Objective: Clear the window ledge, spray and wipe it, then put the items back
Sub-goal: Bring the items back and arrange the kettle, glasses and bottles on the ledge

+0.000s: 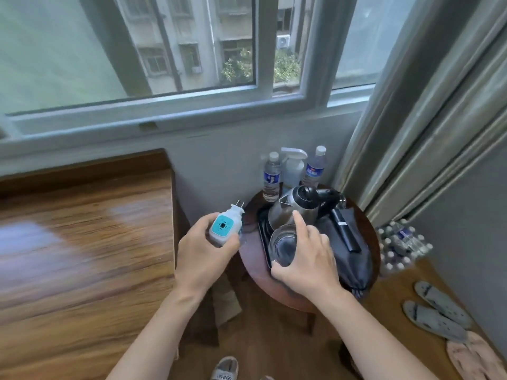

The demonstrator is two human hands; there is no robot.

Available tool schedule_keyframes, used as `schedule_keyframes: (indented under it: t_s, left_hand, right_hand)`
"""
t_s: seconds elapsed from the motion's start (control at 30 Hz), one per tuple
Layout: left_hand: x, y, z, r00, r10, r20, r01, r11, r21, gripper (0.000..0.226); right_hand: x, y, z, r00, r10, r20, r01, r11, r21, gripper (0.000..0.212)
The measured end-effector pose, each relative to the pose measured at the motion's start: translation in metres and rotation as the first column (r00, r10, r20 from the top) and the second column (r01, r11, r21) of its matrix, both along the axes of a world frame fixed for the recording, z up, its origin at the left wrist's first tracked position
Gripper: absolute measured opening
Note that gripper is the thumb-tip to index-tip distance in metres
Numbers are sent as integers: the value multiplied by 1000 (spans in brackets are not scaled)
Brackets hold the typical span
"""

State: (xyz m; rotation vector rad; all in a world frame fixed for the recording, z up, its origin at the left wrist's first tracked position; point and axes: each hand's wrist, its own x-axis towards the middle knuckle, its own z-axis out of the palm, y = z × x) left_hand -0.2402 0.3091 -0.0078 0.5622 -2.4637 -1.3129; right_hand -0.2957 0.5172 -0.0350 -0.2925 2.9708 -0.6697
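Wooden ledge fills left of frame, bare. Left hand at centre, fingers wrapped round white-and-teal plug-in device. Right hand just right of it, thumb and fingers curled round glass on black tray, beside kettle. Spray bottle behind, upper centre-right, on round table.

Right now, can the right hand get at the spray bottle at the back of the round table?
Probably not directly. The right hand grips a glass, and the kettle stands between it and the spray bottle, which is flanked by two water bottles.
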Motion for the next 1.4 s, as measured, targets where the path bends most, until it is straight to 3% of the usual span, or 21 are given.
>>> schedule_keyframes:
  t_s: [0.33,0.7,0.87,1.1,1.4]
  left_hand:
    - [95,-118,59,938,340,-63,-339,940,19,44]
    - [217,-296,56,785,617,-47,-619,785,-33,37]
    - [277,-421,35,770,637,-20,-637,769,-50,35]
    - [332,-588,14,813,572,108,-563,820,-103,32]
    - [322,-684,-2,873,453,180,-434,891,-133,40]
  right_hand:
    - [27,-154,72,889,451,-85,-456,889,-51,118]
    - [127,-378,80,724,682,-106,-687,727,-13,115]
    - [184,-505,66,699,712,-60,-713,701,11,118]
    - [244,-654,34,758,652,10,-652,757,33,114]
    - [258,-751,16,827,554,96,-562,821,102,117]
